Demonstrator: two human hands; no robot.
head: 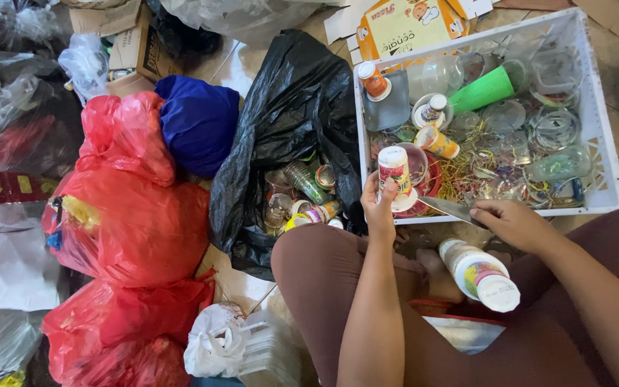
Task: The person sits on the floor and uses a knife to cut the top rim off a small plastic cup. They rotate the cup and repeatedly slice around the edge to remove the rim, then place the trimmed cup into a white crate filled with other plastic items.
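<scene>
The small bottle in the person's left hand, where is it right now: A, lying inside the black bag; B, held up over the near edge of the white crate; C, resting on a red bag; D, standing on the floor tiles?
B: the left hand grips the small white bottle upright at the white crate edge, while the right hand holds a knife.

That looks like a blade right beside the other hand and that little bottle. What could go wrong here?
1. The right hand holds a knife whose tip points toward the left hand gripping the small bottle; a slip could probably cut the fingers.
2. A bottle rests on the lap and might roll off.
3. The white crate is heaped with loose plastic lids and cups, so pieces could spill when jostled.
</scene>
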